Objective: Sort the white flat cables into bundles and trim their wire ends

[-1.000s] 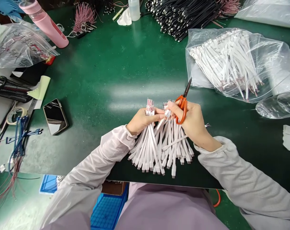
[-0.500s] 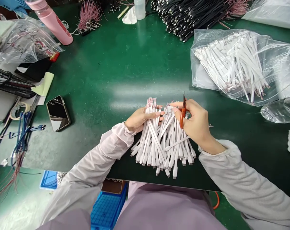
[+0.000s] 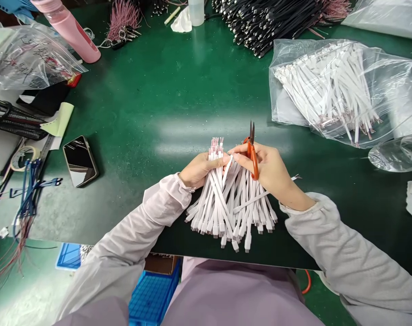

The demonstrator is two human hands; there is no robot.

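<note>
A pile of flat white cables point(image 3: 239, 203) lies near the table's front edge, plugs toward me and stripped pinkish wire ends away from me. My left hand point(image 3: 206, 168) is closed around the wire ends of a bunch on the pile's left side. Hooked in my right hand point(image 3: 265, 164) is a pair of orange-handled scissors point(image 3: 253, 158), dark blades pointing away from me. The thumb and forefinger of that hand pinch near the end of one white cable beside my left fingertips. Fingers partly hide the pinched end.
Clear bags with white cables point(image 3: 328, 86) lie at right, below a heap of black cables point(image 3: 270, 22). At left are a phone point(image 3: 80, 161), a tape roll point(image 3: 24, 157), blue cables point(image 3: 31, 185) and a pink bottle point(image 3: 71, 34). A blue crate point(image 3: 151, 294) stands below the table edge.
My right hand has moved left to meet my left hand, bringing a cable's end there. The scissors have turned in its grip, and their blades now show slightly apart.
</note>
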